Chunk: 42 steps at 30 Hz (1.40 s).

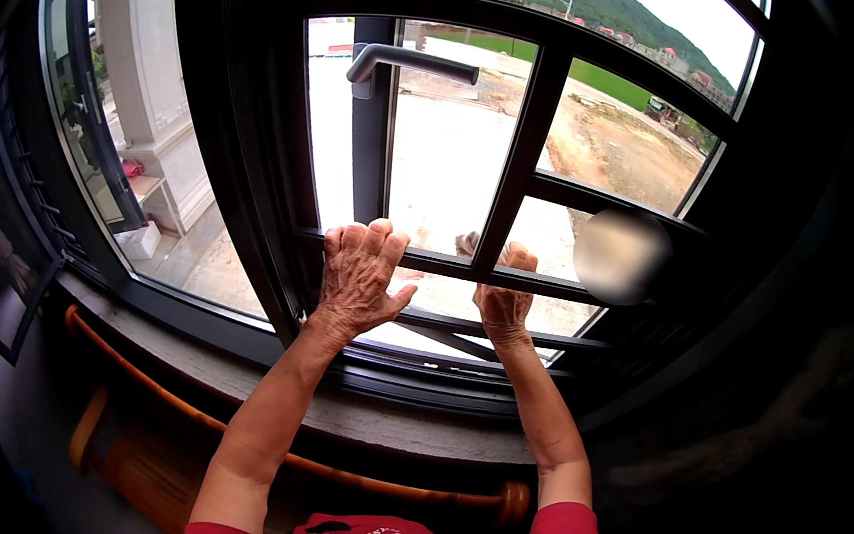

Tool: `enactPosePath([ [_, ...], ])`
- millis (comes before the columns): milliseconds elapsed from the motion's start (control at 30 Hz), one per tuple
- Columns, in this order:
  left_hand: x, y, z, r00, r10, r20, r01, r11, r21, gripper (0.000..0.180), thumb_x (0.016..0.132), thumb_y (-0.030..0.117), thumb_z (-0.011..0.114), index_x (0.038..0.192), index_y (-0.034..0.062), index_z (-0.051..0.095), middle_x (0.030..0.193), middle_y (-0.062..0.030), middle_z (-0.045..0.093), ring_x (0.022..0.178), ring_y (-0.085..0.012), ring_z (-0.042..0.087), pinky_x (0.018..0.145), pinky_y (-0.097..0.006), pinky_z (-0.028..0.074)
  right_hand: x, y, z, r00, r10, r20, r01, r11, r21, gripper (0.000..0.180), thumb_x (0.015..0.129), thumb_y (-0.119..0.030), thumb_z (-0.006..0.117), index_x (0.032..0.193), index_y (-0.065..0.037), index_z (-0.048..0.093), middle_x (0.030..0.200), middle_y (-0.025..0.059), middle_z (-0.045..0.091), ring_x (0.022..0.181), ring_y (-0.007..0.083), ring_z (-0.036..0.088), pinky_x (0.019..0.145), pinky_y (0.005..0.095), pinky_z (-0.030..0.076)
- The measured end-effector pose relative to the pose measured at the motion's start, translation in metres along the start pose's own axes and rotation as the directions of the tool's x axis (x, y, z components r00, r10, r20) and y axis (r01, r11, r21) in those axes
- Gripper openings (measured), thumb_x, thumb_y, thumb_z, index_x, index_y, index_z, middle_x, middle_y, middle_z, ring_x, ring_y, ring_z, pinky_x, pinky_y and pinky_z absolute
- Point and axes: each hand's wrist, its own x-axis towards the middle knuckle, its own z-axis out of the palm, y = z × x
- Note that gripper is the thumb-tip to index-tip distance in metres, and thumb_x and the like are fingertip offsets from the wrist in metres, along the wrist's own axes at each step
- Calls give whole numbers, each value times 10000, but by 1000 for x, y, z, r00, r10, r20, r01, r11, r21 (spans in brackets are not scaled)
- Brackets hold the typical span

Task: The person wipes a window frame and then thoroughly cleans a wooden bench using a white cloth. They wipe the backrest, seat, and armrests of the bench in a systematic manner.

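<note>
My left hand [358, 277] lies over a dark horizontal bar of the window grille [437, 262]. Its fingers bend over the bar, and its thumb sticks out to the right. Farther right, my right hand [504, 303] reaches through the grille, so that the bar crosses in front of its fingers. Those fingers are curled, and what they hold, if anything, is hidden. A small greyish patch [467, 243] shows beyond the bar just left of them; I cannot tell what it is. Above my left hand, a grey lever handle [413, 63] sits on the window frame.
A pale sill [404, 431] runs below the window. In front of it stands a wooden seat with a curved rail [185, 411]. At the left, an outward-swung window sash [90, 90] stands beside a pale pillar [149, 44]. Outside lies pale, bright ground.
</note>
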Motion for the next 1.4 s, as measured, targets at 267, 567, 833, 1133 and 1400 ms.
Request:
enactPosePath([
  [267, 1, -2, -7, 1000, 15, -1, -15, 1000, -15, 665, 619, 336, 804, 1155, 134, 465, 1101, -88, 456, 1034, -256, 432, 949, -449, 271, 23, -1, 11, 914, -405, 35, 405, 914, -9, 265, 812, -431, 655, 941, -236, 529, 850, -42, 426, 778, 106, 454, 631, 261, 385],
  [567, -2, 3, -11, 1000, 29, 6, -29, 999, -43, 628, 618, 278, 783, 1148, 112, 490, 1057, -91, 489, 1021, -264, 450, 956, -444, 295, 18, 13, 26, 854, -518, -40, 502, 844, -189, 225, 821, -238, 671, 920, -224, 469, 761, -51, 369, 622, 90, 372, 571, 251, 294],
  [833, -23, -9, -12, 997, 82, 12, -82, 997, -13, 925, 628, 365, 811, 1398, 176, 335, 1322, -136, 331, 1266, -304, 333, 1117, -476, 164, 10, 3, 28, 915, -400, 53, 404, 908, -109, 194, 823, -244, 634, 963, -227, 501, 860, -63, 446, 770, 106, 450, 648, 276, 332],
  [1133, -62, -72, -52, 921, -26, -389, 65, 994, 89, 724, 751, 221, 749, 1375, 150, 389, 1388, -195, 284, 1289, -400, 296, 1068, -521, 255, 10, -25, 30, 809, -478, 342, 454, 878, 153, 297, 810, -153, 605, 1083, -271, 593, 952, -6, 554, 897, 193, 515, 854, 361, 421],
  [1400, -62, -77, -30, 944, -69, -322, 107, 989, 102, 779, 784, 370, 723, 1421, 191, 313, 1471, -264, 143, 1349, -488, 177, 1071, -600, 201, 78, -106, 63, 812, -584, -11, 582, 807, 102, 376, 816, -243, 654, 1154, -237, 491, 986, 14, 453, 994, 205, 463, 880, 365, 401],
])
